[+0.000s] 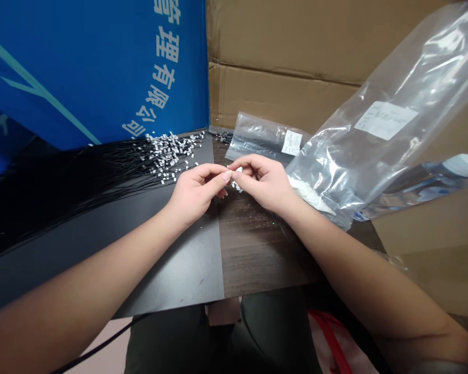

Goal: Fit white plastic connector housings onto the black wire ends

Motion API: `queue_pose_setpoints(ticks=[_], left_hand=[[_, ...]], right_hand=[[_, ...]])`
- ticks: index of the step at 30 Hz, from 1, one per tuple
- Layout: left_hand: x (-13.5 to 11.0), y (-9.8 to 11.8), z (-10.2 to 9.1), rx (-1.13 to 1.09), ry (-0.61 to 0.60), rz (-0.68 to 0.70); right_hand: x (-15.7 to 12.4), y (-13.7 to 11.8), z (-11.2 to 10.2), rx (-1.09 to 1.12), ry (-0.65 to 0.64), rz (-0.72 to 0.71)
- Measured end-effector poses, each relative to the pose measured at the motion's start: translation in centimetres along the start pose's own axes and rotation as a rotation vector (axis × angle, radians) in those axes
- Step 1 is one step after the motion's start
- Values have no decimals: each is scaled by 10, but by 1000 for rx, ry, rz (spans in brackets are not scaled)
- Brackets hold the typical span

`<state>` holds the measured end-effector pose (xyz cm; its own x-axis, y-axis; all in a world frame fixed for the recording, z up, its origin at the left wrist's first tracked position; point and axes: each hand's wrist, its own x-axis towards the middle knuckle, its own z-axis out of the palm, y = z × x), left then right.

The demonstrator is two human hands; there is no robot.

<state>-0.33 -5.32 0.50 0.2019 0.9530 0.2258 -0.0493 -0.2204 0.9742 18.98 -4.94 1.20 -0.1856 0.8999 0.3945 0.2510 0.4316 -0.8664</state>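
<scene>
Over the middle of the table, my left hand [193,193] and my right hand [267,183] meet, thumbs and forefingers pinched tip to tip. Whatever they pinch is too small and too covered by the fingers to name. Small white pieces [237,185] show just behind and below the fingertips. Left of my hands lies a big bundle of thin black wires [101,171], with many small white connector-like ends [169,153] fanned out toward my left hand. To the right of my right hand, a heap of small white pieces [310,195] lies at the mouth of a large clear plastic bag [374,161].
A smaller clear bag [257,137] with a white label lies behind my hands, near more dark wire ends [224,137]. A clear plastic bottle [417,189] lies at the right. A blue printed panel [101,67] and a cardboard wall [281,88] close off the back.
</scene>
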Motion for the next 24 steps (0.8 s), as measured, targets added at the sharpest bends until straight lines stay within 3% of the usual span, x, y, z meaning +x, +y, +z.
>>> queue_pose_setpoints(ticks=[24], left_hand=[[-2,5,0,47,14,9]], right_hand=[[1,-1,1,45,-9,37]])
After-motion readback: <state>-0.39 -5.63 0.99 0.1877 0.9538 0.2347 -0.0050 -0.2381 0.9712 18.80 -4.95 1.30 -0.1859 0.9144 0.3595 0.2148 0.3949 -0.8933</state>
